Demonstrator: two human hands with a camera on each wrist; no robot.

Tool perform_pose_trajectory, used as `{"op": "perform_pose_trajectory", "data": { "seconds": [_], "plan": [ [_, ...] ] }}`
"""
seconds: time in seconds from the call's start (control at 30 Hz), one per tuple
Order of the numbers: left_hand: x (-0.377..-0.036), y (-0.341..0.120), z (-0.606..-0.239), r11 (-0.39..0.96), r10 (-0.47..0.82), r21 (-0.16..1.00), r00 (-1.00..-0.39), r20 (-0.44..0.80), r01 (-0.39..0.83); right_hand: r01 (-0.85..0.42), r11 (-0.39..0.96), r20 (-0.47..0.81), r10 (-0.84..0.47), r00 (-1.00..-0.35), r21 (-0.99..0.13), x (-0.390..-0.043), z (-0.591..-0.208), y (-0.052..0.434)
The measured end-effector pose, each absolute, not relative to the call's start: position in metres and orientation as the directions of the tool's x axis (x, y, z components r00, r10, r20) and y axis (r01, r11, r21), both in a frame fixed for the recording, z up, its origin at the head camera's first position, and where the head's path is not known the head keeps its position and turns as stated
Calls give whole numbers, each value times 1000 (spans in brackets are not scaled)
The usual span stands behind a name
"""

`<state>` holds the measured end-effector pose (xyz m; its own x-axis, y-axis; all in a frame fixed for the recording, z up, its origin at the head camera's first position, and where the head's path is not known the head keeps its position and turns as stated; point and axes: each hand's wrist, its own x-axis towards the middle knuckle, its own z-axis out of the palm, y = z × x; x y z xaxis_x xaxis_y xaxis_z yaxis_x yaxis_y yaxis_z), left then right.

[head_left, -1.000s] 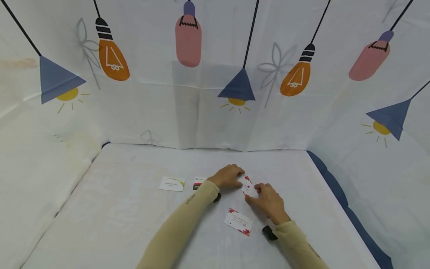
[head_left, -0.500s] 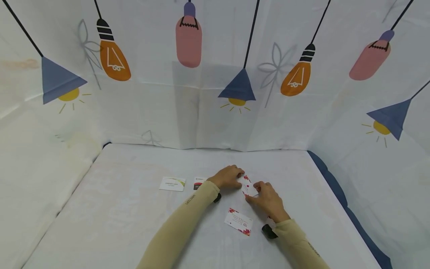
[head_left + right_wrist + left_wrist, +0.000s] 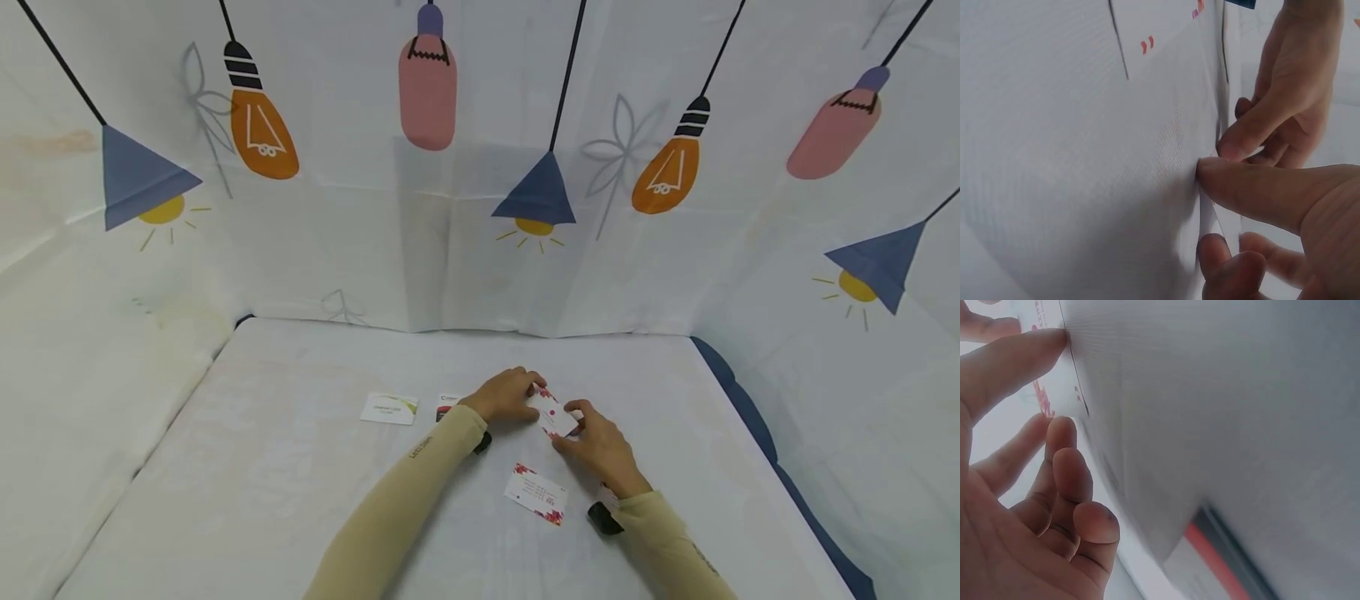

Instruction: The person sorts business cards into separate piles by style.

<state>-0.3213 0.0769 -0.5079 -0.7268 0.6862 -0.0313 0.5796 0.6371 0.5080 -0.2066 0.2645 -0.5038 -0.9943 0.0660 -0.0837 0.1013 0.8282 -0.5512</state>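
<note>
Nearest the camera, a white business card with red floral corners (image 3: 536, 494) lies flat on the white cloth-covered table (image 3: 262, 467), just beside the right forearm and untouched.

Beyond it, the right hand (image 3: 600, 450) and left hand (image 3: 506, 393) meet over a second white card with red dots (image 3: 553, 415), held slightly tilted between them. The right thumb and fingers pinch its near edge; the left fingertips (image 3: 1054, 340) are closed on its far edge.

Judgement: the step in hand appears to be handling or passing this card between the hands. The next move would call for one hand to let go cleanly while the other keeps its pinch.

Farther left, well apart from the hands, lie a white card with a red and black panel (image 3: 446, 406), partly covered by the left wrist, and a white card with a green-yellow swoosh (image 3: 389, 408).

Print on every card is too small to read. Both wrist views are close and blurred.
</note>
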Motion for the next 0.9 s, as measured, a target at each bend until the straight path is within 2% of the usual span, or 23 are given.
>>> {"op": "perform_pose_trajectory", "data": {
  "seconds": [0.33, 0.57, 0.9],
  "plan": [
    [-321, 68, -505, 636, 626, 542, -778, 54, 550, 13, 817, -13, 7, -1000, -576, -210, -503, 265],
    [-321, 60, -505, 639, 614, 541, -786, 70, 547, -48, 852, 38, -33, -999, -521, -218, -502, 265],
    [-319, 53, -505, 661, 594, 534, -802, 55, 526, -41, 868, 3, -46, -999, -495, -229, -499, 263]
  ]
}}
